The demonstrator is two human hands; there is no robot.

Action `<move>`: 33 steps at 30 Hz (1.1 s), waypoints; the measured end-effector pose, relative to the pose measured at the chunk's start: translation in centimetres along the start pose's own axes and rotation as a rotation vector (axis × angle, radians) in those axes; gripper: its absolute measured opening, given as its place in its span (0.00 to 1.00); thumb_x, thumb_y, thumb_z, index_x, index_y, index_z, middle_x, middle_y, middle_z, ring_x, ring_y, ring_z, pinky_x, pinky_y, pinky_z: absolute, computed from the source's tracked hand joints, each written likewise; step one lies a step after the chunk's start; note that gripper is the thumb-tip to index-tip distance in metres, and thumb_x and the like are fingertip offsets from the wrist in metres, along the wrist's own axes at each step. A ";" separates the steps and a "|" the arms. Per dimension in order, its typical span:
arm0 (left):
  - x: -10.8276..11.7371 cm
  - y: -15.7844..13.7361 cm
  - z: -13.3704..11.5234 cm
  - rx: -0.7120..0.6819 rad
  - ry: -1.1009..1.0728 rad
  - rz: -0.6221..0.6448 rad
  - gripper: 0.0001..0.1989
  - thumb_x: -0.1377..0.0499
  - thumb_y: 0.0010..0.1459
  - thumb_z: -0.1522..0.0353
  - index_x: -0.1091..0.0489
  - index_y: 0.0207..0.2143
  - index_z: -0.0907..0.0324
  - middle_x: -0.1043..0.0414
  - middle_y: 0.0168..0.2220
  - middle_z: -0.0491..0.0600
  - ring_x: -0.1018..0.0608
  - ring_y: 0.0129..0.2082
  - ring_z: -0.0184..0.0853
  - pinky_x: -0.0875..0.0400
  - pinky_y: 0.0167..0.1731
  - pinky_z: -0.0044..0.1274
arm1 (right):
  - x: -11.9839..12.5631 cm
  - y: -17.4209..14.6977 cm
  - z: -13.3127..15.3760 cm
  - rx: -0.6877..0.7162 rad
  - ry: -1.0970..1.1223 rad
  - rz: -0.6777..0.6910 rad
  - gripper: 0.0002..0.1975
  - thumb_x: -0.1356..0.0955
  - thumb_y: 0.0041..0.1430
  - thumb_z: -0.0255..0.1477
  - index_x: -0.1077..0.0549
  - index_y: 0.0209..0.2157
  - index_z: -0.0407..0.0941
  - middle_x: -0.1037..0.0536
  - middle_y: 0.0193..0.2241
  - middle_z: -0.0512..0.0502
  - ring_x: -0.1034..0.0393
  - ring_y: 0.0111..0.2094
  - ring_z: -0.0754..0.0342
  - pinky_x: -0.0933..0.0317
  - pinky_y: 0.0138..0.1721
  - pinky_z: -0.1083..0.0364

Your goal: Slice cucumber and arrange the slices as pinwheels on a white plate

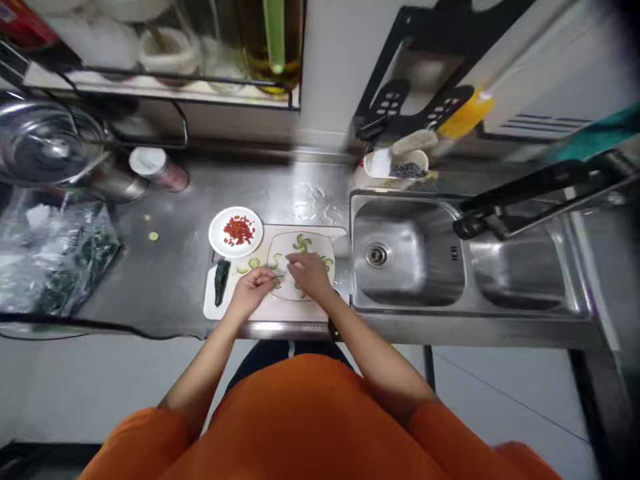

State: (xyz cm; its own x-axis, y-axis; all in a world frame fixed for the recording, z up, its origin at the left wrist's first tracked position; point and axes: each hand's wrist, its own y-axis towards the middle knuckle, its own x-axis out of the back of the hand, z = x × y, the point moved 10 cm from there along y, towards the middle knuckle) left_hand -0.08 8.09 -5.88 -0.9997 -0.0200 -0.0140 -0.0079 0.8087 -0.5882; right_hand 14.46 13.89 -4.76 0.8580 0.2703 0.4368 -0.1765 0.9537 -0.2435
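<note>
My plain orange short-sleeved shirt [305, 420] lay nearest to the view; beyond it, both my bare forearms reached over the grey stainless-steel counter [180, 280]; my left hand [255, 288] had the thumb and forefinger pressed together, and they pinched a thin, curved green slice [278, 277] at the lower left part of a white squarish plate with rounded corners [281, 245]; my right hand [309, 272] hung above the middle of this same plate, with the fingers bent; I could not tell if its fingertips pressed on something or were apart.

On the squarish plate, pale green crescent slices with dark skin [301, 243] lay in small groups, at the top, at the right, at the left and below, partly hidden by my hands; the plate rested upon a pale rectangular cutting board [295, 313]; two more such slices [249, 266] lay on the board, just left of the plate; farther left stretched a dark green, ridged, long vegetable piece [221, 283].

Behind that piece stood a small round white plate [219, 233], which overlapped the edge of the board; it carried many chopped red bits [239, 230]; to the right of the board was a double stainless-steel sink [415, 247]; a black handle [334, 331] showed by the front edge of the counter, near my right forearm.
</note>
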 end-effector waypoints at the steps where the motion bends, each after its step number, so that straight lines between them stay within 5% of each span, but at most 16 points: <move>1: -0.7 0.0 0.0 0.003 -0.007 0.022 0.17 0.34 0.40 0.61 0.33 0.29 0.61 0.29 0.23 0.43 0.30 0.23 0.26 0.40 0.28 0.19 | -0.3 -0.6 -0.5 -0.027 0.064 0.064 0.10 0.34 0.52 0.30 0.22 0.35 0.43 0.22 0.32 0.47 0.32 0.35 0.54 0.43 0.42 0.55; 4: -2.6 0.1 0.1 0.017 -0.035 0.078 0.17 0.34 0.41 0.61 0.33 0.30 0.61 0.28 0.24 0.44 0.29 0.24 0.27 0.40 0.28 0.19 | -0.6 -2.2 -1.6 -0.094 0.192 0.175 0.10 0.33 0.51 0.33 0.23 0.32 0.43 0.23 0.28 0.50 0.33 0.30 0.57 0.42 0.35 0.57; 9: -4.6 -0.3 1.2 0.085 -0.119 0.129 0.18 0.34 0.43 0.60 0.32 0.33 0.61 0.28 0.24 0.43 0.30 0.23 0.25 0.40 0.26 0.18 | 1.1 -3.6 -1.8 -0.143 0.226 0.142 0.06 0.32 0.49 0.31 0.26 0.26 0.43 0.27 0.23 0.52 0.37 0.27 0.59 0.44 0.31 0.59; 14: -6.4 -1.9 4.7 0.408 -0.355 0.149 0.18 0.39 0.51 0.56 0.32 0.35 0.62 0.27 0.25 0.48 0.26 0.23 0.27 0.36 0.23 0.17 | 2.8 -4.7 0.0 -0.077 0.151 0.156 0.06 0.33 0.52 0.31 0.26 0.27 0.44 0.25 0.25 0.52 0.35 0.30 0.58 0.43 0.35 0.57; 19: -8.9 -3.3 6.7 0.642 -0.480 0.316 0.14 0.46 0.60 0.61 0.32 0.32 0.65 0.30 0.21 0.48 0.30 0.17 0.24 0.37 0.17 0.16 | 3.3 -5.0 1.6 0.055 0.061 0.236 0.04 0.32 0.53 0.29 0.24 0.28 0.46 0.23 0.27 0.52 0.33 0.34 0.56 0.44 0.40 0.55; 23: -8.6 -2.3 6.0 0.565 -0.558 0.319 0.04 0.41 0.54 0.71 0.31 0.33 0.65 0.29 0.24 0.47 0.28 0.21 0.22 0.35 0.21 0.14 | 3.4 -4.6 1.3 0.047 0.051 0.272 0.05 0.33 0.54 0.27 0.24 0.29 0.46 0.23 0.28 0.51 0.33 0.34 0.56 0.44 0.39 0.56; 25: -7.8 -1.7 5.4 0.497 -0.530 0.289 0.09 0.37 0.49 0.74 0.30 0.36 0.64 0.28 0.26 0.47 0.28 0.22 0.22 0.34 0.23 0.14 | 3.5 -4.2 0.9 0.030 0.038 0.264 0.05 0.33 0.53 0.26 0.23 0.30 0.45 0.23 0.29 0.51 0.33 0.34 0.57 0.43 0.38 0.57; 29: -5.4 -0.8 4.7 0.373 -0.295 0.137 0.17 0.34 0.44 0.69 0.28 0.40 0.61 0.27 0.26 0.46 0.28 0.24 0.23 0.35 0.25 0.15 | 3.2 -3.6 -0.3 -0.010 -0.022 0.274 0.06 0.34 0.52 0.25 0.24 0.31 0.44 0.23 0.28 0.51 0.33 0.32 0.58 0.44 0.35 0.59; 33: -4.2 -0.3 3.6 0.187 0.011 0.034 0.14 0.36 0.45 0.64 0.26 0.35 0.61 0.26 0.25 0.46 0.27 0.24 0.26 0.36 0.25 0.18 | 2.3 -3.0 -1.4 -0.010 -0.182 0.279 0.05 0.34 0.51 0.24 0.25 0.29 0.44 0.25 0.26 0.51 0.34 0.30 0.58 0.46 0.33 0.59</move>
State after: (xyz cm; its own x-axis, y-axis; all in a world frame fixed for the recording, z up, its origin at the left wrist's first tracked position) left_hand 4.19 5.86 -8.57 -0.9995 0.0126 -0.0279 0.0290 0.6856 -0.7274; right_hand 17.63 11.51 -4.23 0.6767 0.5408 0.4997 -0.3869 0.8385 -0.3836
